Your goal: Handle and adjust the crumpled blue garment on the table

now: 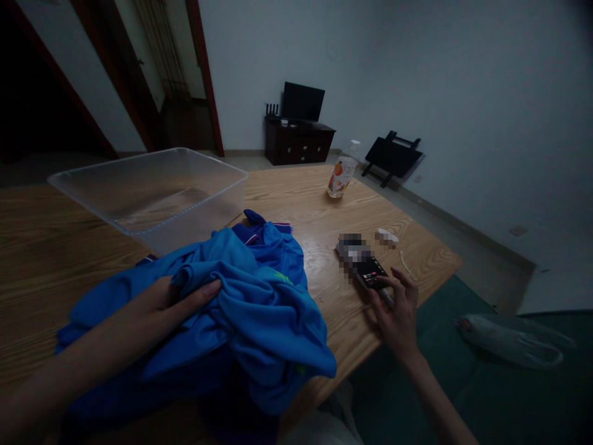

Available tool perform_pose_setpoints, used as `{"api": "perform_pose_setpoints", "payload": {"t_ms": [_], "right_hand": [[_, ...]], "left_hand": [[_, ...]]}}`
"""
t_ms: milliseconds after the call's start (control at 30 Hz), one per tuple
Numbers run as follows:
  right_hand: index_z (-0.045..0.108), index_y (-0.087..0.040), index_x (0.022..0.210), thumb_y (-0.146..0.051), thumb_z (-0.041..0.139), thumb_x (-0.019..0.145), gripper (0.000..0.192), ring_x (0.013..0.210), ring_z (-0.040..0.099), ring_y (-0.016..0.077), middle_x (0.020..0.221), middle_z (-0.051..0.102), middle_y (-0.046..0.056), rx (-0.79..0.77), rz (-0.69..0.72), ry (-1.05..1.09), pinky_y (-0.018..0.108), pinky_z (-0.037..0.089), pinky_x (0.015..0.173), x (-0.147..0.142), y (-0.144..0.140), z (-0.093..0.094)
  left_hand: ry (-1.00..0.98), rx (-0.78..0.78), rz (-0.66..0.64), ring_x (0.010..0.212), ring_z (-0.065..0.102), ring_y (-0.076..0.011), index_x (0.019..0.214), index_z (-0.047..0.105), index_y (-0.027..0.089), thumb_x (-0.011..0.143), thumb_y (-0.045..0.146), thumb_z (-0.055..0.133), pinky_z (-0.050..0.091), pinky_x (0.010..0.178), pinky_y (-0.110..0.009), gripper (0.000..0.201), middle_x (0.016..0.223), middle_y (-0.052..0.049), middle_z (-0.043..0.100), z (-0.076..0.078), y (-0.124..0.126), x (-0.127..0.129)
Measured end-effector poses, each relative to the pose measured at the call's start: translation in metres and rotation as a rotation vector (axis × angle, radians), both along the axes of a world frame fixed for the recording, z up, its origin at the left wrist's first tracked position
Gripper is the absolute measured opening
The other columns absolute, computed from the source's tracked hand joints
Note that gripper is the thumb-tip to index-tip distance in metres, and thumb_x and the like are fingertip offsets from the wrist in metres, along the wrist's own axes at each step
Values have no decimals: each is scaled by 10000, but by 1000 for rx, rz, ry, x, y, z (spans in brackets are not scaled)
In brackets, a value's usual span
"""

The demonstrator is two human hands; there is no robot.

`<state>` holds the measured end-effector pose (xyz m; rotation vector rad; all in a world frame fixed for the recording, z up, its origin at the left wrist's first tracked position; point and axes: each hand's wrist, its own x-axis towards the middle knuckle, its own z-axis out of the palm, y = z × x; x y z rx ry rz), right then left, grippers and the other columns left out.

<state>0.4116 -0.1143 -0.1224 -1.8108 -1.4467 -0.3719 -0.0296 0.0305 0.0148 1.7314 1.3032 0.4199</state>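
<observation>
Head view: left hand (157, 309) lies spread on the crumpled blue garment (241, 303) heaped on the tabletop (324, 216), grip loose, fingers pressing folds. Soft, light, limp cloth; best gathered by a bunched fold. Right hand (396, 309) touches the phone (368, 269), fingers open.

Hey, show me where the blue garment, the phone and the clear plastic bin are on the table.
blue garment (259, 296), head view, on the bunched folds in its middle.
phone (370, 271), head view, on its dark lit screen.
clear plastic bin (152, 219), head view, on its near side wall.
</observation>
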Motion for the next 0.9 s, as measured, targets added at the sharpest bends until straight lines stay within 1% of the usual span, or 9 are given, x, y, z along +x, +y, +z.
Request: {"api": "perform_pose_setpoints", "payload": {"t_ms": [100, 233, 333, 400, 567, 700, 833, 900], "right_hand": [[638, -245, 1210, -435, 666, 962, 313, 1396, 457, 345, 1483, 489, 139, -6, 0, 4, 641, 391, 1160, 0, 0, 0], [632, -246, 1223, -438, 666, 961, 326, 1397, 456, 345, 1485, 487, 137, -6, 8, 7, 636, 391, 1160, 0, 0, 1], [635, -239, 1218, -443, 665, 963, 328, 1391, 461, 342, 1479, 492, 141, 0, 8, 5, 630, 395, 1154, 0, 0, 0], [638, -237, 1211, -449, 666, 962, 328, 1384, 466, 342, 1481, 491, 143, -1, 8, 9, 628, 401, 1148, 0, 0, 0], [633, -244, 1212, -458, 658, 961, 331, 1394, 455, 348, 1483, 483, 137, -7, 7, 11, 632, 395, 1154, 1, 1, -1], [632, -241, 1218, -459, 657, 959, 339, 1392, 458, 351, 1479, 484, 137, -4, 3, 17, 631, 396, 1153, 1, 1, -1], [636, -243, 1212, -452, 661, 958, 330, 1400, 458, 344, 1480, 492, 135, 2, 8, 14, 619, 398, 1158, 1, 1, -1], [635, -245, 1213, -450, 662, 960, 327, 1400, 458, 340, 1484, 490, 133, -5, 9, 11, 617, 395, 1162, 0, 0, -1]], "left_hand": [[43, -17, 42, 1094, 756, -283, 1025, 796, 285, 866, 660, 631, 600, 1025, -359, 440, 1052, 18, 818, 2, -2, 0], [-3, -54, 29, 1079, 758, -270, 1056, 782, 258, 885, 606, 633, 589, 1041, -370, 415, 1080, 33, 814, 6, -5, 3], [20, -43, 45, 1078, 759, -270, 993, 781, 260, 870, 629, 642, 584, 1050, -376, 413, 1017, 27, 819, 7, -4, 3], [30, -52, 33, 1091, 754, -277, 978, 778, 257, 876, 633, 630, 580, 1055, -386, 416, 1007, 23, 819, 6, -3, 2], [7, -53, 19, 1151, 734, -269, 1051, 769, 272, 891, 575, 640, 540, 1104, -372, 366, 1103, 52, 809, 6, -4, 1], [56, -35, 65, 1133, 741, -300, 1003, 778, 258, 863, 645, 638, 585, 1045, -384, 435, 1064, 34, 816, 6, -5, 2], [13, -45, 13, 1104, 750, -271, 1020, 774, 261, 894, 586, 624, 594, 1027, -347, 380, 1080, 42, 811, 5, -4, 2], [24, -46, 22, 1090, 752, -266, 994, 774, 257, 895, 593, 619, 595, 1023, -333, 383, 1051, 42, 813, 4, -4, 2]]}}
